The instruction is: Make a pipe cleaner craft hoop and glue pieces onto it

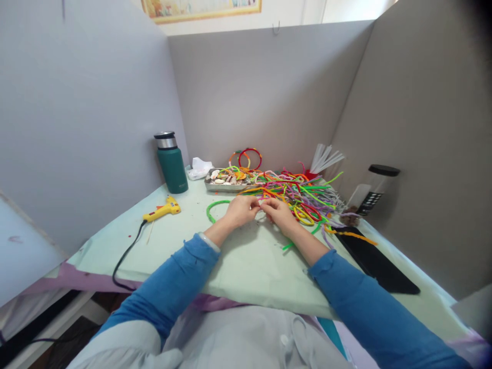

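My left hand (pixel 241 211) and my right hand (pixel 279 214) meet above the middle of the table, fingertips nearly touching. Both are closed in a pinch. A bit of pink shows at the fingertips, but what they hold is too small to make out. Just left of my left hand lies a green fuzzy hoop (pixel 210 211), partly hidden behind it. Beyond my right hand spreads a tangled heap of colourful pipe cleaners (pixel 295 187), with yellow and red loops (pixel 305 215) at its near side.
A yellow glue gun (pixel 163 209) with a black cord lies left, near a green bottle (pixel 172 166). Behind are a metal tray (pixel 219 187) of shells, tissues (pixel 200 167) and wrapped rings (pixel 250 150). White sticks (pixel 323 158), a clear jar (pixel 374 189) and a black strip (pixel 378 264) are right.
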`<control>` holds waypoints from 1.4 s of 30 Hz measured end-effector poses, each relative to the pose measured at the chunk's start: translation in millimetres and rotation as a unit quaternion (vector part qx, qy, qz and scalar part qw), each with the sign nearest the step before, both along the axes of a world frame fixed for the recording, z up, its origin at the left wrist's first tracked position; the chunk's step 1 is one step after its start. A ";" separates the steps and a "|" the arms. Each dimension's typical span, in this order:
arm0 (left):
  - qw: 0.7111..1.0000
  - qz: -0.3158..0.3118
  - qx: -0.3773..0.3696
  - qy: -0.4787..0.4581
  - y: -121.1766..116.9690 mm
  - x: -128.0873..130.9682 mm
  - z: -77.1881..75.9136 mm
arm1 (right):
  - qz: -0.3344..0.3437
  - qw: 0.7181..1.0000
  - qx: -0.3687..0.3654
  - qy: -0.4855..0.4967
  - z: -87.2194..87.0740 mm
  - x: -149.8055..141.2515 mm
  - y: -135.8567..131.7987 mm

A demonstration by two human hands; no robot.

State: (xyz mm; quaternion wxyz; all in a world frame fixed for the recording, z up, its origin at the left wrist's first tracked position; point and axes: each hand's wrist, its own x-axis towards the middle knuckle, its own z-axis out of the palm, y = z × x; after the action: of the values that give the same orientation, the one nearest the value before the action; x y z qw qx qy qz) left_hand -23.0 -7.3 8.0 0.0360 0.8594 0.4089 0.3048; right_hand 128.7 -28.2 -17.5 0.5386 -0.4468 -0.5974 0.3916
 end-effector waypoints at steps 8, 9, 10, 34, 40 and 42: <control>1.000 -0.003 0.013 -0.003 -0.7 -0.5 0.9 | 0.043 0.994 -0.077 0.058 -0.9 1.6 1.4; 1.000 -0.004 0.015 -0.004 -0.6 -0.6 1.0 | 0.047 0.993 -0.083 0.064 -1.1 1.6 1.6; 1.000 -0.006 0.017 -0.004 -0.5 -0.6 1.0 | 0.052 0.992 -0.089 0.069 -1.2 1.6 1.9; 0.999 -0.030 -0.006 -0.023 3.0 0.1 -3.0 | 0.105 0.977 -0.126 0.138 1.8 3.8 -0.7; 0.999 -0.028 -0.021 -0.014 3.2 0.3 -3.4 | 0.100 0.981 -0.115 0.118 -0.7 4.0 0.5; 0.999 -0.029 -0.020 -0.014 3.2 0.2 -3.5 | 0.094 0.983 -0.113 0.114 -1.0 3.9 0.6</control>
State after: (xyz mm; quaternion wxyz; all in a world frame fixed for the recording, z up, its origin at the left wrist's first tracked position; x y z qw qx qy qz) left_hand -22.8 -4.0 4.5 0.0678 0.8657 0.3890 0.3076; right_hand 132.6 -27.5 -18.4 0.5095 -0.3990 -0.5236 0.5541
